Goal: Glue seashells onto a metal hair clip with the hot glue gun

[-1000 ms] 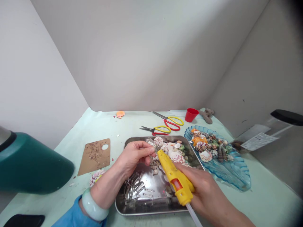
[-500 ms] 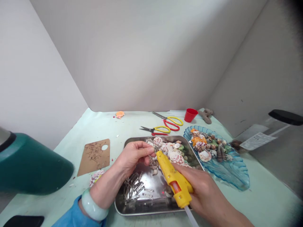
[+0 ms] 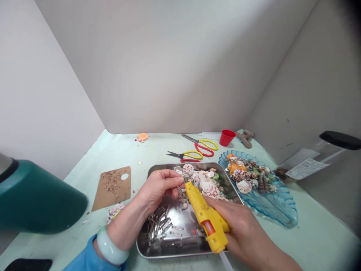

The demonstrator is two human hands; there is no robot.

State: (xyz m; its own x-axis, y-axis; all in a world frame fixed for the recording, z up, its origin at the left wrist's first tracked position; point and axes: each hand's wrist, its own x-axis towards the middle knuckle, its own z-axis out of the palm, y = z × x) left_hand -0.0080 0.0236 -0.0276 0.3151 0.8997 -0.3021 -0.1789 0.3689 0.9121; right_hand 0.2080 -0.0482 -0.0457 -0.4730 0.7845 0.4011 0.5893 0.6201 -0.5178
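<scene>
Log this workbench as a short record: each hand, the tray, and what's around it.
Left hand: fingertips pinched by the glue gun's nozzle; any small item there is too tiny to identify
Right hand: wrapped around a yellow glue gun
Metal tray: seashells toward the far side, metal hair clips near left
Behind tray: two pairs of scissors, red cup
Right of tray: blue dish holding more shells
Left of tray: brown board with a round hole
</scene>
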